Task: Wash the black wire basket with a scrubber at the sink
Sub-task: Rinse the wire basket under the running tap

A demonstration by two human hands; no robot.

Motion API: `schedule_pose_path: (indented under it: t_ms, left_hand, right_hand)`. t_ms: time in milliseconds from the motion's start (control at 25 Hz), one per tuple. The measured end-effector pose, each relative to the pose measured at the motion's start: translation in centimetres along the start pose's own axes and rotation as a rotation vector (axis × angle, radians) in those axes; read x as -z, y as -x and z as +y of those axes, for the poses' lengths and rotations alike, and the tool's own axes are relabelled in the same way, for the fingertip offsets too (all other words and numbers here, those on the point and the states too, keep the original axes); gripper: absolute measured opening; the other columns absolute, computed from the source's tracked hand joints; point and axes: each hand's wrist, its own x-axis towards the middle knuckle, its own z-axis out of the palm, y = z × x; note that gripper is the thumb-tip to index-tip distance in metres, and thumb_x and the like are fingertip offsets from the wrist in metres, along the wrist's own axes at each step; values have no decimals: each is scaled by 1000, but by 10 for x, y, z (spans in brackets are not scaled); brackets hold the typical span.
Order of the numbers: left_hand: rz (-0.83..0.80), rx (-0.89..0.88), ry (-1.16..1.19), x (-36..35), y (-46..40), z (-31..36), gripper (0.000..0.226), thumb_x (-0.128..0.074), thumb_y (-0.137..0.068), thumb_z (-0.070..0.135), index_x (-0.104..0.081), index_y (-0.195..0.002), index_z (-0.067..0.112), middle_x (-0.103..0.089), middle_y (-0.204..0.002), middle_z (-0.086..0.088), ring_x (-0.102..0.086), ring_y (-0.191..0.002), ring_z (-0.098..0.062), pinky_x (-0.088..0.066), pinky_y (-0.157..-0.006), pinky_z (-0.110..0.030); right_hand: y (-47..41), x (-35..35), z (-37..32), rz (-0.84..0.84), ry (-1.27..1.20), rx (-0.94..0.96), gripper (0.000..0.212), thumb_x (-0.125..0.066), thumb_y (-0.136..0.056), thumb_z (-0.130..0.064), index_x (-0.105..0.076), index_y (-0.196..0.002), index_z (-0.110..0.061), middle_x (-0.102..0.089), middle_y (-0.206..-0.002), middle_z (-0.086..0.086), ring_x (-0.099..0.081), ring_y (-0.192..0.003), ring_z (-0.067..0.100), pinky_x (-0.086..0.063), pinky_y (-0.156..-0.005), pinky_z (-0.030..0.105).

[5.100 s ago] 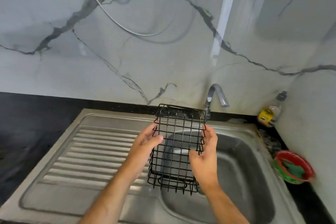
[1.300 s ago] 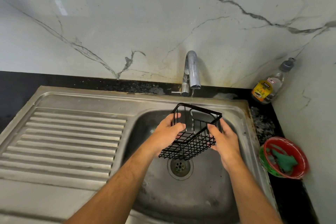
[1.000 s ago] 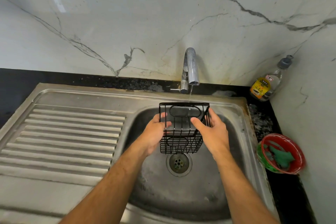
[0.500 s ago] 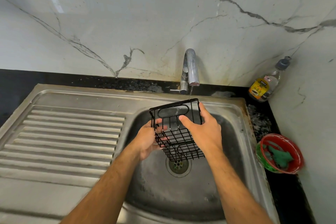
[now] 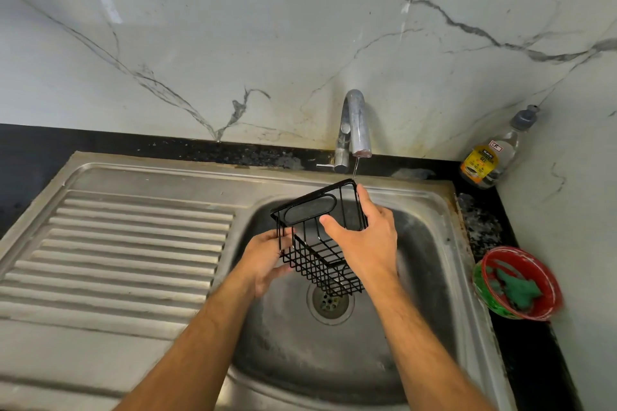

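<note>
At frame centre the black wire basket (image 5: pixel 317 243) hangs tilted over the sink (image 5: pixel 434 277) bowl, under the tap (image 5: pixel 355 130). The left hand (image 5: pixel 263 260) cups its lower left side, fingers curled; the right hand (image 5: pixel 364 240) clasps its right rim, thumb inside.

A home kitchen: a steel sink (image 5: pixel 444 243) with drainboard, tap (image 5: pixel 355 127), marble wall and dish-soap bottle (image 5: pixel 490 157).
</note>
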Motion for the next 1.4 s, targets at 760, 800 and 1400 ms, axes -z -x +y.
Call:
schedule_pose_path:
  t_ms: [760,800,1400]
  left_hand:
    - [114,-288,-393,-47,26,49,27,-74,-81,42,-68,-105,32,-74,-104,11,-68,-99,-9,-54,-97,-39]
    - [95,-269,-388,-45,27,49,26,-74,-85,39,-68,-109,29,-74,-106,9,-68,-99,-9,-54,-93,-36]
    - [85,-130,-337,-33,30,35,23,-54,-83,6,-56,-99,23,-56,-86,-1,-49,-76,-21,-39,-61,-34]
  right_hand:
    - [5,-20,18,68,57,239,88,-91,-62,-39,-32,-127,-34,-47,-128,-5,-49,-120,15,-46,-102,40]
    - [5,-20,18,58,71,248,88,-91,-62,-39,-31,-126,-34,-46,-126,-7,-48,-119,13,-45,-103,43]
    - [15,-37,19,-41,404,550,87,-88,-61,-37,-32,-127,-26,-52,-124,0,-49,-117,18,-31,-97,29]
